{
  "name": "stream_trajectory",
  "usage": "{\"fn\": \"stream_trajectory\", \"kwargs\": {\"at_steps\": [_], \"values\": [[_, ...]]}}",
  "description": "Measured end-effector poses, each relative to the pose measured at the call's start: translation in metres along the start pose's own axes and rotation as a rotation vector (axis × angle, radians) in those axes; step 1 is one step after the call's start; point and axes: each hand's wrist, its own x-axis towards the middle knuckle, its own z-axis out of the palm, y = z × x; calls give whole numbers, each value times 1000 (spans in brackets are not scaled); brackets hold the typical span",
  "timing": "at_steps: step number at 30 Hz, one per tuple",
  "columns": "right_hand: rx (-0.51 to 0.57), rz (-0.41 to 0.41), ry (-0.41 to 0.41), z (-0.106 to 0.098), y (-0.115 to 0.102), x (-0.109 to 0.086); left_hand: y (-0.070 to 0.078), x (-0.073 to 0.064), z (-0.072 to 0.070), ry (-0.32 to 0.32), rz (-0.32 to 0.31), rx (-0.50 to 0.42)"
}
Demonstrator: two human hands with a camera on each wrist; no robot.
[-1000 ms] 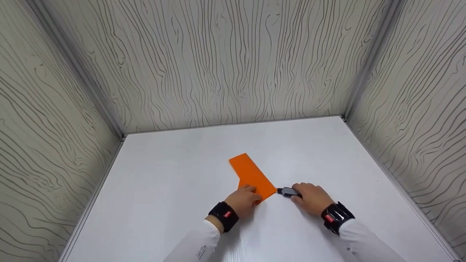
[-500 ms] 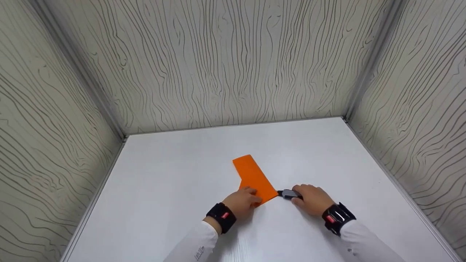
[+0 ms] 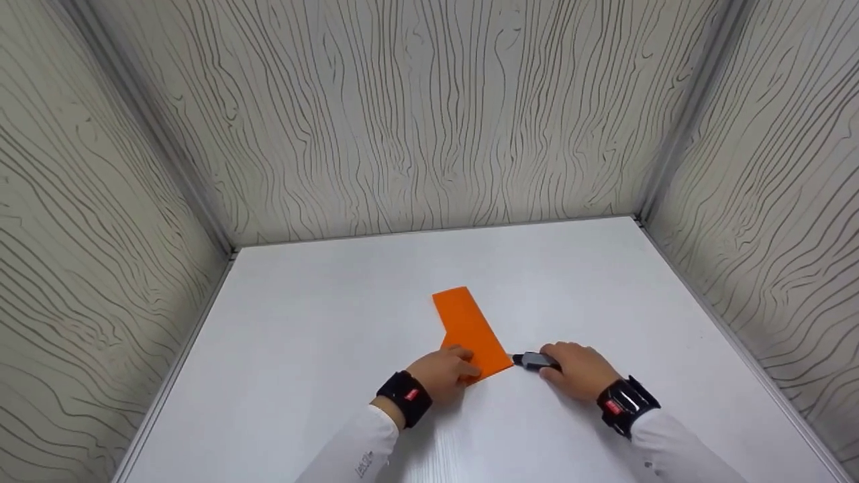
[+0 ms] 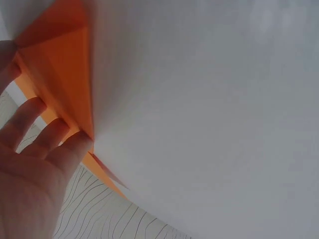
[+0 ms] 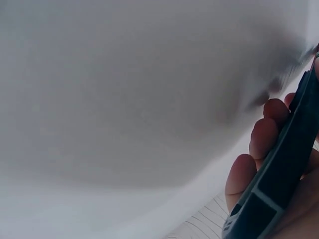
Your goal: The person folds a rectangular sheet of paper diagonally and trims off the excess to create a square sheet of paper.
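Observation:
A folded orange paper sheet (image 3: 473, 329) lies on the white table in the head view, notched on its left side. My left hand (image 3: 439, 374) presses on its near-left part, fingertips spread over it. In the left wrist view the fingers (image 4: 55, 132) rest along the paper, and a folded flap (image 4: 65, 64) stands up beside them. My right hand (image 3: 580, 369) grips a grey and black utility knife (image 3: 537, 361), whose blade points left at the paper's right corner. Its dark handle (image 5: 279, 174) lies across the curled fingers in the right wrist view; the blade end is largely out of that view.
The white tabletop (image 3: 322, 302) spreads around both hands. Wood-grain panels (image 3: 416, 121) stand behind it and on both sides, joined by grey corner posts (image 3: 664, 147). Each wrist wears a black strap (image 3: 406, 398).
The orange paper has turned slightly clockwise, its far end moving right and its right corner coming a little nearer. The knife stays beside that corner, with the right hand shifted slightly right.

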Motion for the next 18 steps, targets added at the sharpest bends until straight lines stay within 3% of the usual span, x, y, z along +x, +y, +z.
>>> {"fn": "stream_trajectory", "kwargs": {"at_steps": [6,11,18], "values": [[-24,-42,20,3,-1,0,-8,4,7,4,38,27],[-16,-38,1,1,-2,-1,-9,3,6,-12,12,-5],[9,-51,-35,3,-12,-4,-8,7,7,67,-13,-67]]}}
